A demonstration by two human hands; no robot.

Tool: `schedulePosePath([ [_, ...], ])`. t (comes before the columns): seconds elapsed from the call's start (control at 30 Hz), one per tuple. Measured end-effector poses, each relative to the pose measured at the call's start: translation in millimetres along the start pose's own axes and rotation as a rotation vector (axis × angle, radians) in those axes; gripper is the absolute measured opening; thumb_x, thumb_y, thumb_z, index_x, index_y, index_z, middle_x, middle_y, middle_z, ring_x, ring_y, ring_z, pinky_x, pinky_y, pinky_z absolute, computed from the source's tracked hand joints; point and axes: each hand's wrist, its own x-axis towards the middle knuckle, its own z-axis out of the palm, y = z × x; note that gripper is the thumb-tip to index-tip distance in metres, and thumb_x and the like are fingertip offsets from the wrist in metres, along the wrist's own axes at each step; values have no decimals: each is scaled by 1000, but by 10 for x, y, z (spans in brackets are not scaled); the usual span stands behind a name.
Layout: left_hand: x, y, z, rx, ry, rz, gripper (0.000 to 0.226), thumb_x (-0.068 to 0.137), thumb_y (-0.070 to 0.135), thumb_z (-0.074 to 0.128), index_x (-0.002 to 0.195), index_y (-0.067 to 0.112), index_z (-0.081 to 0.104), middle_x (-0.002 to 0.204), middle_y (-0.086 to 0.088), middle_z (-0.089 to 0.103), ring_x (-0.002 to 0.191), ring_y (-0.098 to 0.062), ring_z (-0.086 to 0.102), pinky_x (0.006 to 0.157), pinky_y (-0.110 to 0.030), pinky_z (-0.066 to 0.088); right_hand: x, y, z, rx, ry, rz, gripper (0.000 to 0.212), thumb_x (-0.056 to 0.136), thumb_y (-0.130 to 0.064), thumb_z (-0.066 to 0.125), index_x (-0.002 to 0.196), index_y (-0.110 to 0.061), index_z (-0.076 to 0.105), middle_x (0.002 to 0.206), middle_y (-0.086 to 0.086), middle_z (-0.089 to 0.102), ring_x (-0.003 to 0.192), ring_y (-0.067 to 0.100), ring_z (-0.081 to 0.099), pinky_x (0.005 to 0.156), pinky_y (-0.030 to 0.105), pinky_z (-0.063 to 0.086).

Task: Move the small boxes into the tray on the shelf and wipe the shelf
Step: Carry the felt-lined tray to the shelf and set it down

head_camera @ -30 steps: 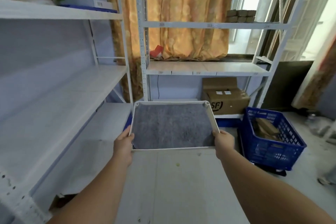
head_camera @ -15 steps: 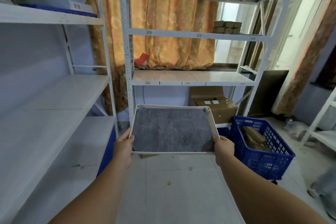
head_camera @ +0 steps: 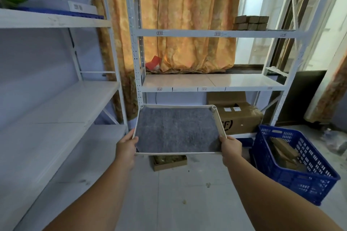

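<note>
White-rimmed tray (head_camera: 219, 118) lined grey; blue perforated crate (head_camera: 300, 167); orange mottled curtain (head_camera: 187, 28); white shelving (head_camera: 206, 33).

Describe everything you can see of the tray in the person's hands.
The tray is a shallow rectangle with a thin white rim, tube-like posts at its far corners and a grey, felt-like lining covering its floor. Nothing lies in it. It is held in the air, roughly level, in front of the white shelf rack and lower than that rack's glossy board. The left hand grips its near left corner and the right hand its near right corner. Nothing else touches it.
</note>
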Motion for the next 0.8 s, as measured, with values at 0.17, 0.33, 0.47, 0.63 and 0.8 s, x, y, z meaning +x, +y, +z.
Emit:
schedulePosePath([
  [0.17,368,44,535,4,16,32,41,96,-1,46,133,14,55,136,-9,55,123,-28,52,107,-47,42,636,-260,78,6,-26,-11,32,95,-16,54,125,-6,59,120,13,61,109,28,55,88,36,44],
  [0.33,676,86,1175,-52,12,52,43,97,-5,41,137,9,49,134,-10,55,126,-30,49,108,-44,39,1303,-524,73,8,-32,-7,29,95,-19,55,121,-10,62,114,10,62,112,29,56,92,39,47],
  [0.47,990,46,1561,-58,19,64,44,97,-3,42,137,12,49,138,-7,53,128,-28,48,108,-43,39,1747,-675,65,4,-52,-24,26,95,-19,54,117,-10,64,108,10,63,107,30,57,97,48,48],
  [0.63,1398,-17,1890,-85,-5,37,44,97,-1,44,135,17,53,138,-8,54,125,-28,51,107,-48,40,2215,-836,118,3,-45,-54,23,95,-19,53,112,-9,67,101,8,63,100,26,56,94,41,48],
  [0.8,1746,65,2170,-115,-3,46,44,96,0,46,136,17,52,140,-5,52,127,-26,50,108,-46,39,2600,-1035,278,0,-39,-79,30,94,-22,55,120,-9,65,117,10,65,110,28,57,99,45,48],
])
